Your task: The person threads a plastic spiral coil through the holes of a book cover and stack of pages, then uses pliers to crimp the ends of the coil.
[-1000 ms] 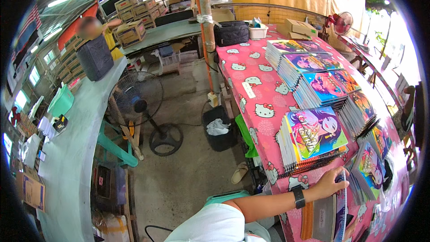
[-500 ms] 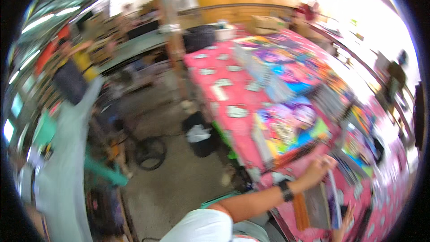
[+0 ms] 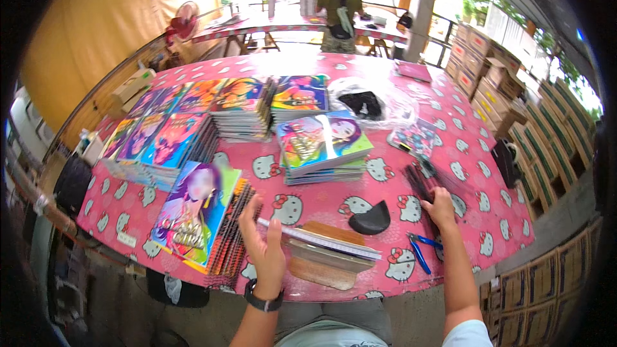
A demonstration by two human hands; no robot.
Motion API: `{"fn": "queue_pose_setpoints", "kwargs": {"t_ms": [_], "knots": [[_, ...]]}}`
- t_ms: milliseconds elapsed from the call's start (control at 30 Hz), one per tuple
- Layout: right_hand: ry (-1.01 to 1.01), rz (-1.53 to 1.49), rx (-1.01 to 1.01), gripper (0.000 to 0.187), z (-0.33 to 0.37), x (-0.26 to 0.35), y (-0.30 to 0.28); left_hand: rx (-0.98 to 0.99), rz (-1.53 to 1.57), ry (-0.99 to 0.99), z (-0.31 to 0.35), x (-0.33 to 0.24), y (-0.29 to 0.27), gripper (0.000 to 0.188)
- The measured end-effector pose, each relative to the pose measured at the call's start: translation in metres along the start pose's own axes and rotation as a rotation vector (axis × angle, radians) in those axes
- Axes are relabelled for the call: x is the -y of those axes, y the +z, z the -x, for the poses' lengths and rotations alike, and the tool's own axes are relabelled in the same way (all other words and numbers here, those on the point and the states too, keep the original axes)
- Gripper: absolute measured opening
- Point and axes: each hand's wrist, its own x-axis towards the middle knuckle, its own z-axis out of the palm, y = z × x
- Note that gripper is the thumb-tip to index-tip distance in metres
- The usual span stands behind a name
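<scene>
My left hand [image 3: 265,247], with a dark watch at its wrist, is open with fingers spread. It hovers between a stack of coil-bound colouring books [image 3: 199,215] and a wooden jig [image 3: 321,273] that has a white ruler-like strip [image 3: 328,241] across it. My right hand [image 3: 441,209] closes its fingers on the near end of a bundle of thin black binding coils [image 3: 421,183]; the strands are slightly blurred. Just below that hand lie blue-handled pliers [image 3: 421,256]. A black half-round piece [image 3: 371,218] rests beside the jig.
More book stacks [image 3: 241,112] fill the table's far left, and another stack [image 3: 321,144] stands mid-table. Behind it is a clear plastic bag [image 3: 366,103] with black contents. A person [image 3: 339,13] stands at a farther table. Cardboard boxes [image 3: 479,51] and pallets [image 3: 553,148] line the right.
The view has swung right, from the aisle to the table. My left hand has moved off the jig and opened; my right hand is now on the black coils.
</scene>
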Motion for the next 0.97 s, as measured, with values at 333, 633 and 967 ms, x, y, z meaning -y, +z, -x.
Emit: {"fn": "queue_pose_setpoints", "kwargs": {"t_ms": [333, 633, 967], "knots": [[0.007, -0.121, 0.028, 0.020, -0.004, 0.039, -0.054, 0.713, -0.538, 0.456, 0.047, -0.063, 0.036, 0.067], [-0.022, -0.757, 0.217, 0.043, 0.062, 0.128, -0.138, 0.542, -0.599, 0.442, 0.055, -0.061, 0.058, 0.029], [-0.137, -1.177, 0.621, 0.048, 0.094, 0.153, -0.135, 0.832, -0.294, 0.349, 0.039, -0.052, 0.039, 0.053]]}}
